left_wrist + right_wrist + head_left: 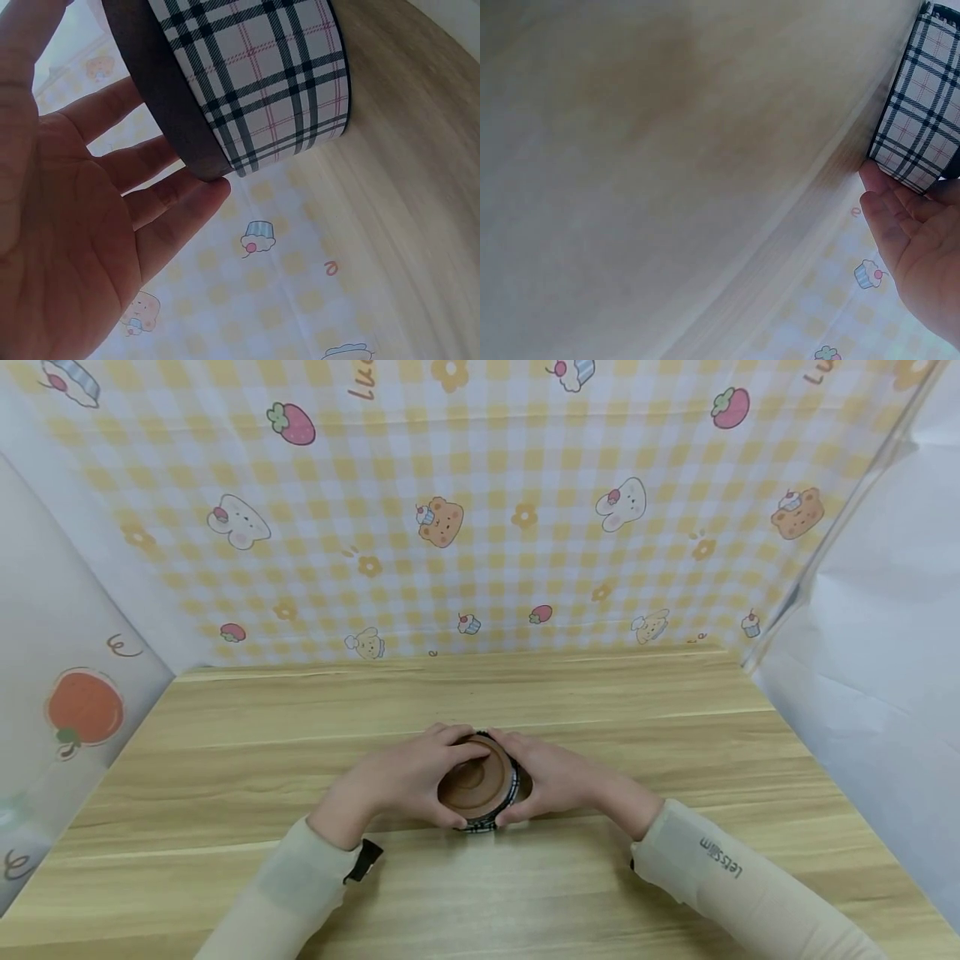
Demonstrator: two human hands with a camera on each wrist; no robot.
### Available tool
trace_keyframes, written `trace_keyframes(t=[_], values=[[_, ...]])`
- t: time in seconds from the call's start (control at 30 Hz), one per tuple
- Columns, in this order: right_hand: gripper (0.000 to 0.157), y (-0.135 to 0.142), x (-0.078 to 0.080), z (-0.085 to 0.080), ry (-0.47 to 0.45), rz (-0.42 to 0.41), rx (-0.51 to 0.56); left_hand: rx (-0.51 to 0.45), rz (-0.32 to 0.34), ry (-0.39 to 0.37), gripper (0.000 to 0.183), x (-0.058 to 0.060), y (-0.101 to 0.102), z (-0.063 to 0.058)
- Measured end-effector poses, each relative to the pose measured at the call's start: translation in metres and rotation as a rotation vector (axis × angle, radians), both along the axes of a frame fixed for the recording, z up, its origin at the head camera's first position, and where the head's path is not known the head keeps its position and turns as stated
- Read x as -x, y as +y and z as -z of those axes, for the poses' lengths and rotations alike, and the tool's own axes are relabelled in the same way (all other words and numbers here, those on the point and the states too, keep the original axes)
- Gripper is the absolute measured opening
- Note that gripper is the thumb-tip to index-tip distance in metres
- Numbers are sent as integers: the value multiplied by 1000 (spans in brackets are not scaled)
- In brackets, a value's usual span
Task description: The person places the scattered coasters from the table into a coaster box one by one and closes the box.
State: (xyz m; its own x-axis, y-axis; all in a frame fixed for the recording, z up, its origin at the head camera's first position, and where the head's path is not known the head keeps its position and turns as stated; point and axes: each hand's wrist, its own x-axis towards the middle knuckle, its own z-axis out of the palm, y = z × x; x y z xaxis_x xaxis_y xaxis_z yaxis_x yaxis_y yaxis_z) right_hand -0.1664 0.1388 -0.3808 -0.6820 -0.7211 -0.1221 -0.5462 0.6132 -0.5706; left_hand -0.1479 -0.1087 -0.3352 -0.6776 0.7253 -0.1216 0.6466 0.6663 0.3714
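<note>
A round canister with a black, white and red plaid side (pixel 262 75) stands on the table, topped by a brown lid (pixel 491 787) with concentric rings. From the left, my left hand (pixel 408 777) curves around the lid, thumb at the near edge and fingers at the far edge. In the left wrist view, its fingertips meet the dark lid rim (pixel 169 105). My right hand (pixel 562 777) holds the plaid body from the right, thumb in front and fingers behind. The right wrist view shows those fingers against the plaid wall (pixel 922 97), low near the tabletop.
The wood-grain table (pixel 247 760) extends around both hands. Behind it hangs a yellow checked cloth (pixel 487 568) with cartoon prints. White sheeting (pixel 862 635) lines the right side, and a printed panel (pixel 45 610) stands on the left.
</note>
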Motion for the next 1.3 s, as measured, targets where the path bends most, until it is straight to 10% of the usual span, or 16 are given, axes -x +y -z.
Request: trace_keyframes(t=[1.3], values=[[117,4,0,-6,-39,-39,49,-24,1,7,91,-1,-2,13]])
